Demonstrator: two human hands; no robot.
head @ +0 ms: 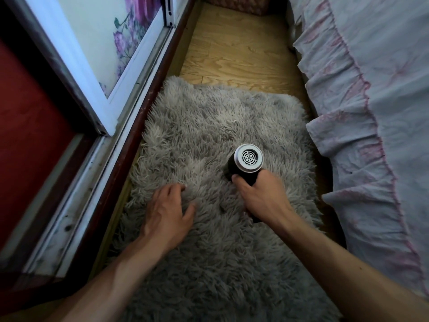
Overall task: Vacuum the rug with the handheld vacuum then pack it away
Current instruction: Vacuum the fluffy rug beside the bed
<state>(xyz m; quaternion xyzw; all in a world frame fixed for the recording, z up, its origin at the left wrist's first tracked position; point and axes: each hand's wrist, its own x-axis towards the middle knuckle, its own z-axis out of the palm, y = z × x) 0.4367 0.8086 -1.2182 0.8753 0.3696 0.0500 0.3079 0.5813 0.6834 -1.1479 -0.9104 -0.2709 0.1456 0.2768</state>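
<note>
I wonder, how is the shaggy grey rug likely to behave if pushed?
The rug probably flops and bunches: its long pile looks soft. It may slide on the smooth wood floor, hence perhaps the left hand pressing it.

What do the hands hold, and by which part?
The right hand grips the handheld vacuum by its handle; the left hand rests on the rug.

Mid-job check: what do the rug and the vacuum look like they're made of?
The rug: long shaggy grey pile, likely synthetic fibre, its strands clumping in tufts. The vacuum: matte black body, probably plastic; pale silvery end cap with a moulded grille, plastic or metal, unclear.
</note>
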